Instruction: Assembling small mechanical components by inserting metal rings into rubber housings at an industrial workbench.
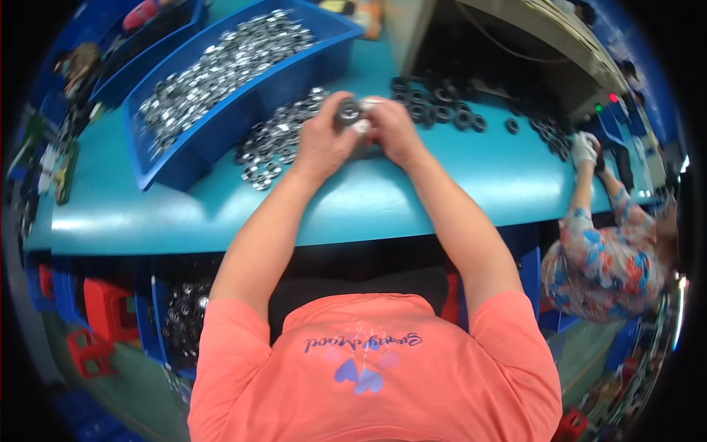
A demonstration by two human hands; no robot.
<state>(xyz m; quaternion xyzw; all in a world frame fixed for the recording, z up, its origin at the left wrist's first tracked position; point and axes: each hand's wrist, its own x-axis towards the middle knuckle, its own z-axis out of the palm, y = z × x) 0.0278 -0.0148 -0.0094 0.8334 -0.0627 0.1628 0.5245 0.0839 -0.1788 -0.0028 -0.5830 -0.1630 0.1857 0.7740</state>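
Above the teal table (375, 199) my two hands are close together. My left hand (322, 141) is closed around a small black wheel (348, 112) with a shiny metal centre, turned upward. Against its right side, my right hand (395, 132) has its fingers bent and pressed together; blur hides what they hold. White coverings show on fingertips between the hands. Left of my hands lies a loose heap of shiny metal rings (274, 140). To their right, several black wheels (442, 113) are spread on the table.
A long blue bin (243, 96) full of metal rings stands at the back left. A grey machine housing (515, 44) rises at the back right. At the far right, a co-worker's gloved hand (584, 149) is at the table. Below the table is a bin of dark parts (185, 317); red stools (110, 309) stand left.
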